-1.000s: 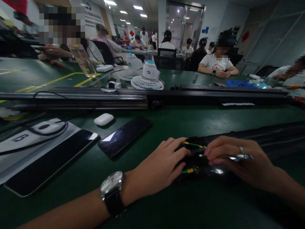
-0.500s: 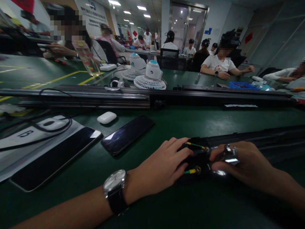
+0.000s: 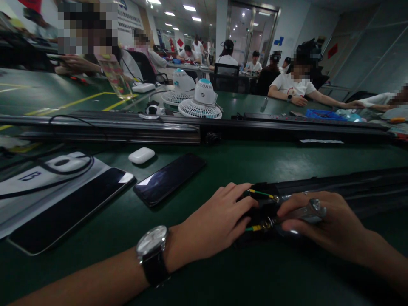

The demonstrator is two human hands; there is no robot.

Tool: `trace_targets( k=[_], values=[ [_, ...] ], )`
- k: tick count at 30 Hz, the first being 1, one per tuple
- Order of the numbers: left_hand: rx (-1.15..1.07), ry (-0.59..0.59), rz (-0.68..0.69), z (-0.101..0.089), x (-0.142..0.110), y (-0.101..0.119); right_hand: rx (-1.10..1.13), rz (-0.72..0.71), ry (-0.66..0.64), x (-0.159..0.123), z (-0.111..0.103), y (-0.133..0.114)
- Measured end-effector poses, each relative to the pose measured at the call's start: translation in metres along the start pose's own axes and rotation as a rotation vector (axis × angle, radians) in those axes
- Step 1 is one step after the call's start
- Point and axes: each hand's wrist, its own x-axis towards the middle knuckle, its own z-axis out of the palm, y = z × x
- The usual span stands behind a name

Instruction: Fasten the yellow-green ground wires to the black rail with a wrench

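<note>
Evidently, two wires met one black part.
Left hand lay unclenched on it, right hand grasped one tool; beyond, rails fronted two fans.

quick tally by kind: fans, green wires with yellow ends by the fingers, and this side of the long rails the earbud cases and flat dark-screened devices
White fans: 2
Green wires with yellow ends: 2
White earbud case: 1
Flat dark-screened devices: 2
Total: 7
</note>
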Motion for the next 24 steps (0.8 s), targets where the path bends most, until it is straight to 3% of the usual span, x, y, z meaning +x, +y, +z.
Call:
trace_targets(
  k=[10, 17, 24],
  values=[
    [0.000, -0.014, -0.003, 0.001, 0.000, 0.000, 0.087, -0.143, -0.170, 0.003, -0.006, 0.007],
    [-0.010, -0.010, 0.007, 0.000, 0.000, 0.000, 0.176, -0.056, -0.241, 0.006, -0.008, -0.001],
    [0.015, -0.005, 0.014, 0.002, -0.001, -0.001, 0.247, -0.100, -0.273, 0.005, -0.012, 0.003]
  ],
)
